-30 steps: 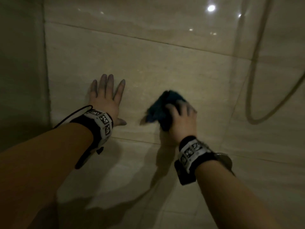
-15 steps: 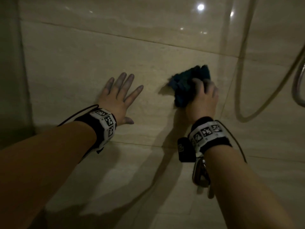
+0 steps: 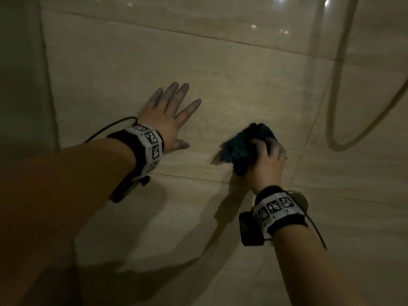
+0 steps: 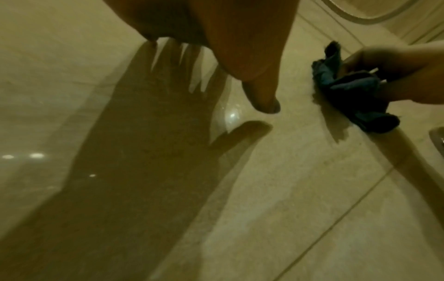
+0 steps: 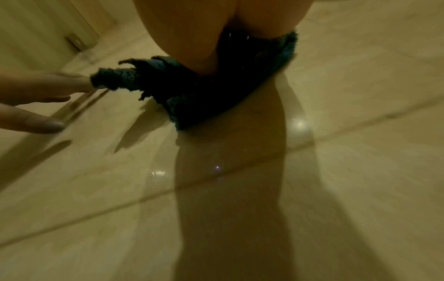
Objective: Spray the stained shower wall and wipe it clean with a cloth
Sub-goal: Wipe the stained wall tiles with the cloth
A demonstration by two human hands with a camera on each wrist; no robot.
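The beige tiled shower wall [image 3: 231, 85] fills the head view. My right hand [image 3: 268, 160] grips a bunched dark blue cloth [image 3: 240, 146] and presses it against the wall just above a horizontal grout line. The cloth [image 4: 355, 95] lies right of my thumb in the left wrist view, and the cloth [image 5: 197, 91] bulges from under my palm in the right wrist view. My left hand [image 3: 167, 120] lies flat on the wall with fingers spread, a hand's width left of the cloth. No spray bottle is in view.
A shower hose [image 3: 340, 96] loops down the wall at the right, close to my right hand. A wall corner [image 3: 48, 85] runs vertically at the far left. Ceiling lights glint on the glossy tiles [image 3: 254, 26].
My right hand has swept the cloth up and to the right across the tile, then back down to the grout line. My left hand has stayed flat on the wall.
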